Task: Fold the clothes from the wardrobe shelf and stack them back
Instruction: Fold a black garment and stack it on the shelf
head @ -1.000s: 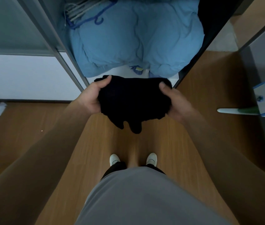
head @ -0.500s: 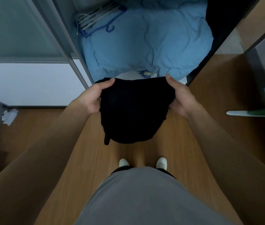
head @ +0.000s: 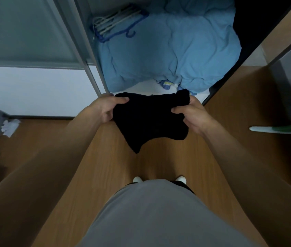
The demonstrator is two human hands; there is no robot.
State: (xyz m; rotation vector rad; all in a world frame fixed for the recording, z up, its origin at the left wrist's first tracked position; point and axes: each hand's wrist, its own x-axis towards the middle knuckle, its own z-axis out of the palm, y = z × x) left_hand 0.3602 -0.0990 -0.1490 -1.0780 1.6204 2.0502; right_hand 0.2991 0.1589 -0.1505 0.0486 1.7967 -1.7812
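Clothes: one black garment, seemingly folded, gripped by two hands, left and right.

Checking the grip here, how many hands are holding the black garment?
2. The left hand grips the black garment at its upper left edge; the right hand pinches its upper right corner.

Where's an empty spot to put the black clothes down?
A thin bare strip of white shelf shows between the blue bedding and the black garment. The wood floor before the feet is bare too. Deeper in, bedding and hangers crowd the shelf.
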